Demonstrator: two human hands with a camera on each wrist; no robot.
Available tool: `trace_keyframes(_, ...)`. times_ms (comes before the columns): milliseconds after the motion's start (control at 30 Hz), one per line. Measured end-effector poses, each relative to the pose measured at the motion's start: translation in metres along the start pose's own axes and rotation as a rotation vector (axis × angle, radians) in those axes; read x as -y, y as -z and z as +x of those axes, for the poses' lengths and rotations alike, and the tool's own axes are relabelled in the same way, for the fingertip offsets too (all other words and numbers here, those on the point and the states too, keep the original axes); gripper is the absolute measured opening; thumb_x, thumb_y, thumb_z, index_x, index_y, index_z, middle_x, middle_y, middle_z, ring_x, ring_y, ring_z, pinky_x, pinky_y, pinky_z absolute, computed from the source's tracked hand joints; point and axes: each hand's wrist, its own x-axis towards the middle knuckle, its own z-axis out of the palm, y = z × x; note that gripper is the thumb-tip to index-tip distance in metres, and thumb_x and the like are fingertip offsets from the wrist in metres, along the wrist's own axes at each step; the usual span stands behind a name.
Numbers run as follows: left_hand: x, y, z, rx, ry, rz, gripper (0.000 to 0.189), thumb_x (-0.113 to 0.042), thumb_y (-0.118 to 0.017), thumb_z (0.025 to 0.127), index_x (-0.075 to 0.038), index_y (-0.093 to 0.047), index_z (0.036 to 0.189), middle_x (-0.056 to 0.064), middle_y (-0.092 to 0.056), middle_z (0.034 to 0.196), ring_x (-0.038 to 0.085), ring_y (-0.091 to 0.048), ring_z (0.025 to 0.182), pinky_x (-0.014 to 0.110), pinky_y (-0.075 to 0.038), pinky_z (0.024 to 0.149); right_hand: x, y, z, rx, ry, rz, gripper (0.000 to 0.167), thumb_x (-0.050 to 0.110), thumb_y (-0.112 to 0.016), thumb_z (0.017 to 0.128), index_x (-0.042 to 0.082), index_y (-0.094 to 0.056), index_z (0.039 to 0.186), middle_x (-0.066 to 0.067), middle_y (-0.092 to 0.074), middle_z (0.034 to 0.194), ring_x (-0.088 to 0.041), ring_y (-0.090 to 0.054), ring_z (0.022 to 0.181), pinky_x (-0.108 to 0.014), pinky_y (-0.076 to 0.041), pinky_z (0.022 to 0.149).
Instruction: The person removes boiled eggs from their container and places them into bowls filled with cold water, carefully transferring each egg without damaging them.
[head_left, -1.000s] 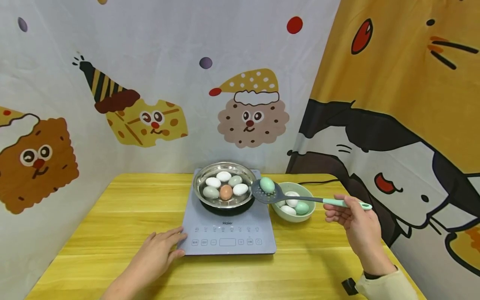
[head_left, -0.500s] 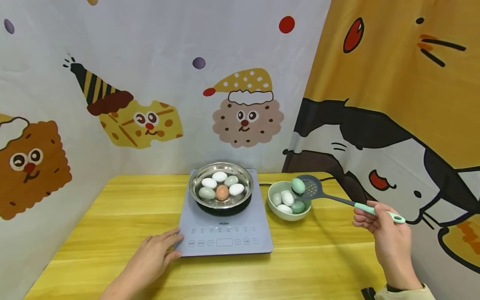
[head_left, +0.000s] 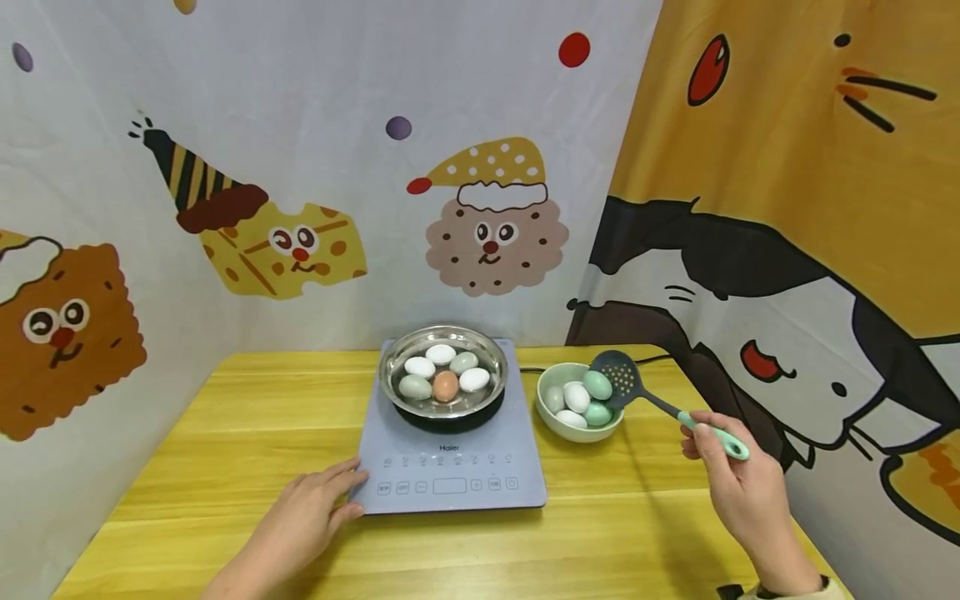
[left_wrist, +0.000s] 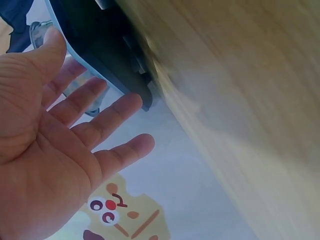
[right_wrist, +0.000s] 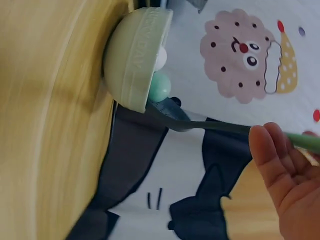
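Note:
My right hand (head_left: 742, 483) pinches the mint-green handle of a dark grey skimmer (head_left: 618, 375). Its perforated head stands tilted at the right rim of the light green bowl (head_left: 579, 433), against a green egg (head_left: 597, 385). Several more eggs, white, pale and green, lie in that bowl. The right wrist view shows the bowl (right_wrist: 132, 60) from the side, with the skimmer head (right_wrist: 170, 115) at its rim. My left hand (head_left: 311, 508) touches the left front edge of the induction cooker (head_left: 450, 467), fingers extended. In the left wrist view, its fingers (left_wrist: 112, 117) are spread beside the cooker's edge.
On the cooker sits a steel pan (head_left: 390, 387) with several white and greyish eggs and one brown egg (head_left: 446, 386). A black cord (head_left: 652, 359) runs behind the bowl. The wooden table (head_left: 225, 433) meets a printed curtain (head_left: 337, 167) at its back edge.
My right hand has carried the skimmer right, from beside the pan to the bowl, and tipped it. The green egg from its head now lies in the bowl. My left hand keeps its place.

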Motion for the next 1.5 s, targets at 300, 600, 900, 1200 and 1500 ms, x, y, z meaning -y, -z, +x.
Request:
trace_keyframes(300, 0.001, 0.0, -0.002, 0.014, 0.011, -0.037, 0.044, -0.027, -0.084, 0.091, -0.012, -0.075, 0.132, 0.012, -0.069, 0.146, 0.041, -0.072, 0.122, 0.063, -0.056, 0.106, 0.017, -0.004, -0.012, 0.139, 0.284, -0.241, 0.036, 0.007, -0.077, 0.098, 0.011, -0.072, 0.133, -0.009, -0.079, 0.117, -0.029, -0.074, 0.1, 0.007, -0.037, 0.096)
trace_keyframes(600, 0.001, 0.002, -0.002, 0.021, 0.011, -0.047, 0.045, -0.026, -0.084, 0.092, -0.011, -0.074, 0.133, 0.013, -0.069, 0.147, 0.041, -0.072, 0.123, 0.063, -0.056, 0.107, 0.018, -0.003, -0.014, 0.076, 0.41, -0.234, 0.04, 0.003, -0.081, 0.092, 0.01, -0.073, 0.131, -0.008, -0.078, 0.11, -0.008, -0.07, 0.1, 0.003, -0.045, 0.097)
trace_keyframes(900, 0.002, 0.004, -0.002, 0.02, 0.011, -0.052, 0.045, -0.026, -0.083, 0.093, -0.01, -0.074, 0.133, 0.014, -0.069, 0.147, 0.041, -0.071, 0.125, 0.062, -0.057, 0.107, 0.05, -0.007, 0.018, -0.054, -0.061, 0.515, 0.03, 0.002, -0.054, 0.11, -0.008, -0.064, 0.137, -0.004, -0.083, 0.105, -0.009, -0.081, 0.085, -0.022, -0.066, 0.082)
trace_keyframes(1200, 0.0, 0.004, 0.0, 0.033, 0.023, -0.052, 0.047, -0.027, -0.083, 0.093, -0.01, -0.073, 0.136, 0.014, -0.067, 0.149, 0.042, -0.07, 0.127, 0.063, -0.056, 0.109, 0.07, -0.054, 0.043, 0.241, -0.114, 0.837, 0.042, 0.015, -0.049, 0.115, -0.012, -0.054, 0.147, -0.009, -0.081, 0.12, -0.02, -0.081, 0.103, -0.035, -0.066, 0.092)
trace_keyframes(1500, -0.001, 0.003, -0.001, 0.02, 0.026, -0.058, 0.046, -0.027, -0.083, 0.093, -0.011, -0.073, 0.135, 0.013, -0.067, 0.149, 0.04, -0.07, 0.127, 0.062, -0.056, 0.108, 0.097, -0.1, 0.046, 0.367, 0.113, 0.702, 0.033, 0.004, -0.051, 0.112, -0.01, -0.062, 0.14, -0.029, -0.075, 0.113, -0.022, -0.081, 0.099, -0.036, -0.068, 0.088)
